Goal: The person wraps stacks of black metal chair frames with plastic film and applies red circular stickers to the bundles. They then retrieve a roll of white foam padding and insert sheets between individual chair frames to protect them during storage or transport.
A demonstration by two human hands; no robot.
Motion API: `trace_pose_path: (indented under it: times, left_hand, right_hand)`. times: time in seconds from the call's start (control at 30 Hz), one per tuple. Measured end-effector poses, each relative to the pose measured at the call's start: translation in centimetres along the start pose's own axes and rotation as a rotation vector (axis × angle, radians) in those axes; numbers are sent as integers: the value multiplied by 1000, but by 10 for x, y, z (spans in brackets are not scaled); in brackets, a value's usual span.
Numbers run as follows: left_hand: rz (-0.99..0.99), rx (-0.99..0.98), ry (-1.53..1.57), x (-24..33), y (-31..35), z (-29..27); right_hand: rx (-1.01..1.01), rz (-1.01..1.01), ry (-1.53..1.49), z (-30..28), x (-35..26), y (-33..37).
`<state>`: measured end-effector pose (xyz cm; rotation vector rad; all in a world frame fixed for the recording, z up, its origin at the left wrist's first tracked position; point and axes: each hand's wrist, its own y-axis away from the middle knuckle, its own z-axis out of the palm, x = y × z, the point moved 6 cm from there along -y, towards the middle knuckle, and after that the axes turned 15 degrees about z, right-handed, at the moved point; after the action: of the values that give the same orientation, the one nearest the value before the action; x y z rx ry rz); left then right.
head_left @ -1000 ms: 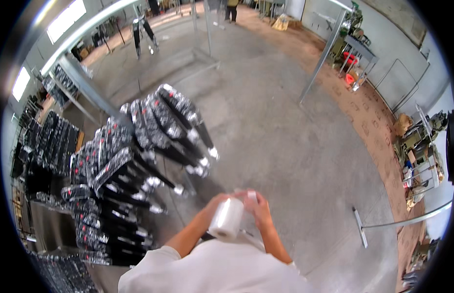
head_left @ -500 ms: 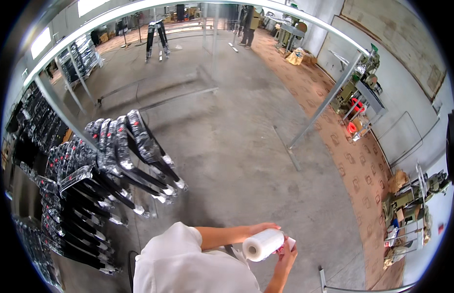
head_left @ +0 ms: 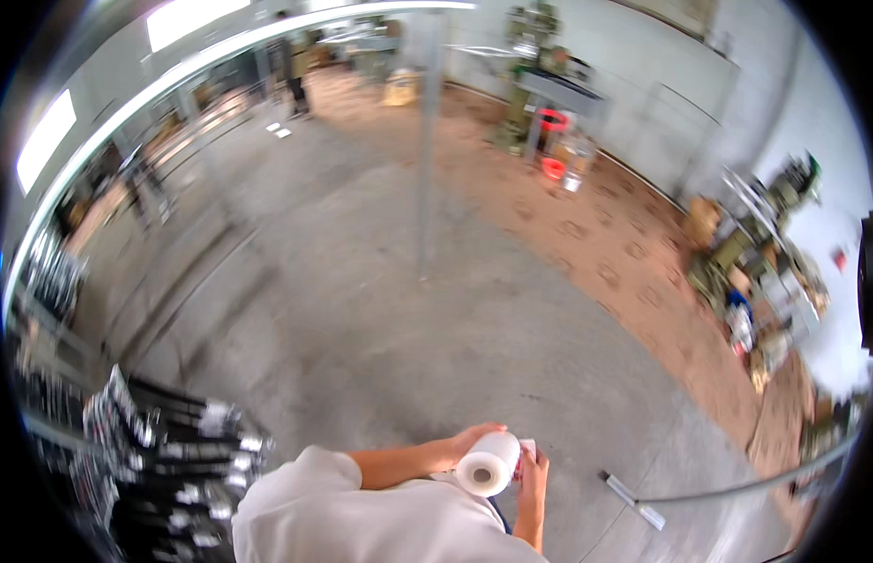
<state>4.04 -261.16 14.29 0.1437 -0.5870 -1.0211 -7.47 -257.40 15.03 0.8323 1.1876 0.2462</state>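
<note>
While we look down past our white shirt [head_left: 380,521], we see our left hand [head_left: 474,445] half curled against the back of a white roll [head_left: 493,458], its round end with the hole facing us. Our right hand [head_left: 534,471] is bent closed on a small white and red thing [head_left: 528,448] beside the roll, but we can't tell if it touches the roll too. We see the roll just in front of our tummy, up above the gray floor [head_left: 361,338], with blurry black things [head_left: 174,460] bunched on our left.

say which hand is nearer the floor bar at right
The right hand, right of the white roll; the left hand, left of it, is farther away.
</note>
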Motion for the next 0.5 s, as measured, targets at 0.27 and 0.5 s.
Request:
trace_pose_path:
  times: [0.27,0.5]
  left_hand:
    - [-56,-4,246,67,-141,51]
    - [-55,-53,253,146,-310,57]
  right_hand:
    - [-9,50,306,-47,-136,-120]
    - [-62,22,335,-72,-246,-270]
